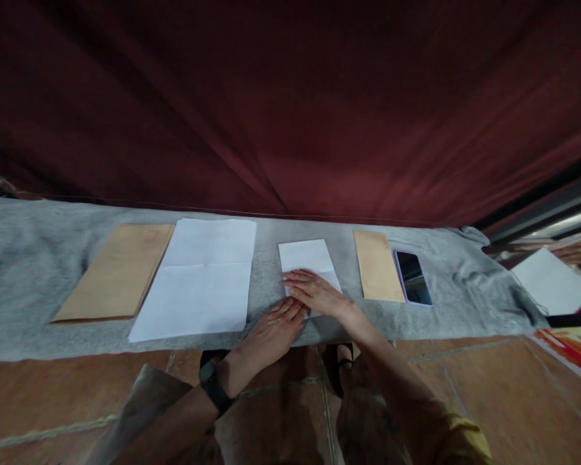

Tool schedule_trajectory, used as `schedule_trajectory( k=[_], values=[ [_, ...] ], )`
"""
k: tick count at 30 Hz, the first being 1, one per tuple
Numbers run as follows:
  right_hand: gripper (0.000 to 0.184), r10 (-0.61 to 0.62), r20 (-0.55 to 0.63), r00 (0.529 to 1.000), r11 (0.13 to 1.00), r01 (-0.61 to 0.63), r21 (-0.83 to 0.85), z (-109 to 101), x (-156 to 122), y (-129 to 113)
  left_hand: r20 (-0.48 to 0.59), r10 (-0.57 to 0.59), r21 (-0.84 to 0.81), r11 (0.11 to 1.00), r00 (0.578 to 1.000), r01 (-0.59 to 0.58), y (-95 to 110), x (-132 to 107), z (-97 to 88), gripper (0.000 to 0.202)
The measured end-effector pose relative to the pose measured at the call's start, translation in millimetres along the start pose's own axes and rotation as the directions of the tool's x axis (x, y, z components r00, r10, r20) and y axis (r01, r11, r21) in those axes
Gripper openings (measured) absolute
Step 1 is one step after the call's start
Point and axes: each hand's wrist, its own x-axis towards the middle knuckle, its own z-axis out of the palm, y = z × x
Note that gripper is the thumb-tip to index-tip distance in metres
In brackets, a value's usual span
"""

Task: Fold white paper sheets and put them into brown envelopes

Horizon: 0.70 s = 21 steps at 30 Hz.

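A folded white sheet of paper (304, 254) lies on the grey cloth in front of me, a crease running across it. My right hand (314, 290) rests flat over the middle of this sheet with its fingers stretched to the left. Just below it, my left hand (278, 325) lies flat at the sheet's near left corner, its fingertips meeting the right hand. Both hands cover the near part of the paper. To the left is a stack of white paper (198, 284), creased across the middle. A single brown envelope (378, 266) lies to the right.
Several brown envelopes (121, 271) are piled at the far left of the grey cloth (474, 290). A phone (413, 278) in a purple case lies beside the single envelope. Behind hangs a dark red curtain (290, 116). White paper (552, 281) sits at the far right.
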Motion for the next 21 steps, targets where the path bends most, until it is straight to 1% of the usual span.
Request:
schedule_trajectory(
  k=[3,9,13,16,21],
  values=[
    [0.043,0.029,-0.020,0.999,0.999,-0.030,-0.024,-1,6,6,-0.005,-0.009,0.003,1.000,1.000,0.009,-2,-4,3.0,0.041],
    [0.045,0.053,-0.079,0.995,0.996,-0.059,-0.072,1,17,19,0.004,0.030,0.030,0.999,1.000,-0.031,-3,-13,10.7,0.047],
    [0.046,0.065,-0.106,0.992,0.987,-0.079,-0.138,4,24,24,0.002,0.013,0.032,0.999,1.000,-0.013,3,-19,17.3,0.049],
    [0.047,0.096,-0.120,0.988,0.975,-0.117,-0.188,5,30,25,0.002,-0.015,0.039,0.999,1.000,0.015,9,-24,22.5,0.051],
    [0.048,0.138,-0.162,0.977,0.952,-0.176,-0.250,9,42,26,0.023,-0.007,0.088,0.996,1.000,0.005,17,-30,25.7,0.053]
  ],
)
